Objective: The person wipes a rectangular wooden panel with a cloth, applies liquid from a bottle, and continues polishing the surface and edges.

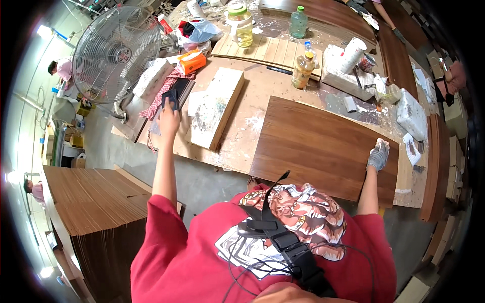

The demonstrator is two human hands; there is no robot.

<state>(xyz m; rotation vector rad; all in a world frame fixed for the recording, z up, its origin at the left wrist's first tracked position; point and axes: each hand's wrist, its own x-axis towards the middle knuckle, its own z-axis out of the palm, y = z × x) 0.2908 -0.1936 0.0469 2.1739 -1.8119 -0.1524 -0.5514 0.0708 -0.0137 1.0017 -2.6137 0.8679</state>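
My bare left hand (169,121) reaches to the left part of the workbench, its index finger stretched out onto a dark phone (172,97). Beside the phone lies a red-and-white checked cloth (159,101). Just right of that hand is a pale, paint-stained wooden block (214,108). My right hand (378,156), in a grey glove with whitened fingertips, rests on the right part of a dark brown wood-grain board (313,146). Its fingers look bunched together; whether something white is in them I cannot make out.
Bottles (303,70), a green-lidded jug (241,28) and white wrapped blocks (348,73) stand farther back on the bench. A large fan (117,55) is at the far left. Stacked brown sheets (101,202) stand nearer on the left. Another person's hands (396,33) are at the far right.
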